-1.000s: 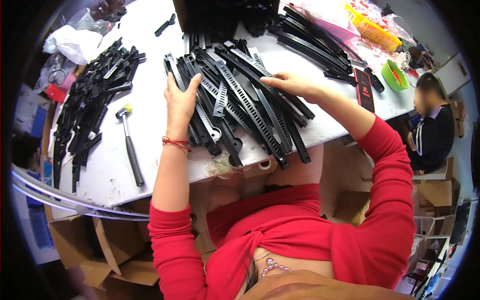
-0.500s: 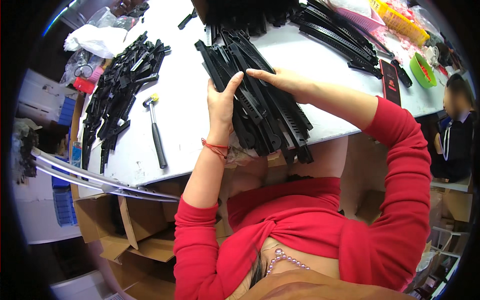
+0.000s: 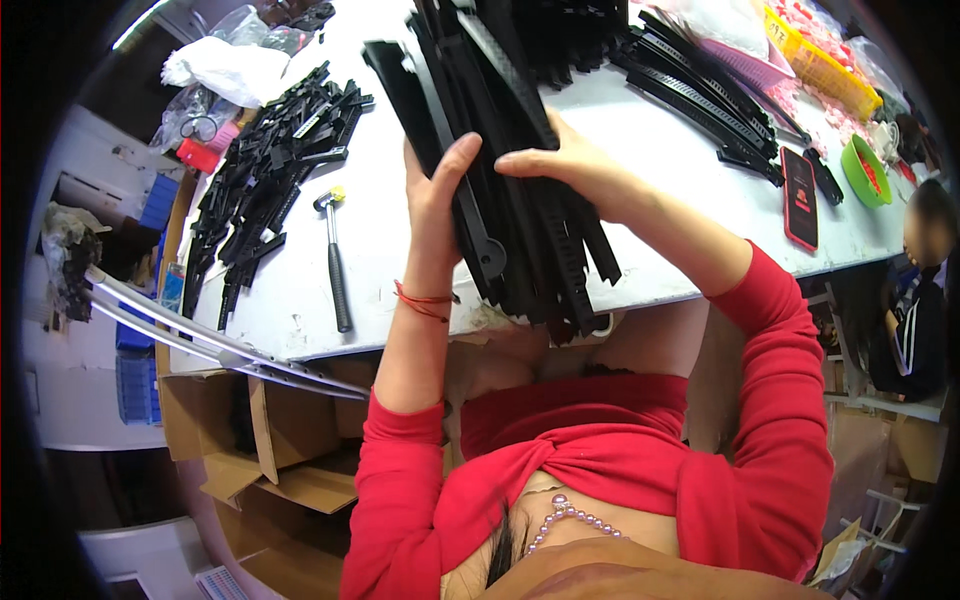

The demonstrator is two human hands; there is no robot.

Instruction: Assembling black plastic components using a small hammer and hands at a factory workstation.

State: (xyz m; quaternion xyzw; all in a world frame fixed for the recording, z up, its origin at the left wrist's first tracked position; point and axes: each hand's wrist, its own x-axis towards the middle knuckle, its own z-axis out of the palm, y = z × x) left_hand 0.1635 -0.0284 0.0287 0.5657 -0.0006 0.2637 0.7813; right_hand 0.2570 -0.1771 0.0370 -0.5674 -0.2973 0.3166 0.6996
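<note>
Between my two hands I grip a thick bundle of long black slotted plastic strips (image 3: 500, 180) above the front of the white table. My left hand (image 3: 437, 195) is closed around its left side, thumb up along the strips. On the bundle's right side my right hand (image 3: 570, 165) presses, its thumb lying across the top. The strips fan apart at the far end, and their lower ends hang near the table's front edge. My fingers beneath are hidden.
Left of me lie a hammer (image 3: 335, 260) and a heap of short black plastic pieces (image 3: 270, 180). More black strips (image 3: 700, 100), a red-edged phone (image 3: 799, 198), a green bowl (image 3: 865, 172) and a yellow basket (image 3: 820, 60) are at right. Cardboard boxes (image 3: 300, 430) stand below. A person (image 3: 915, 310) sits at far right.
My hands have lifted the strip bundle, which now looks larger and stands more upright. The whole view has shifted slightly, moving the table's things a little to the right.
</note>
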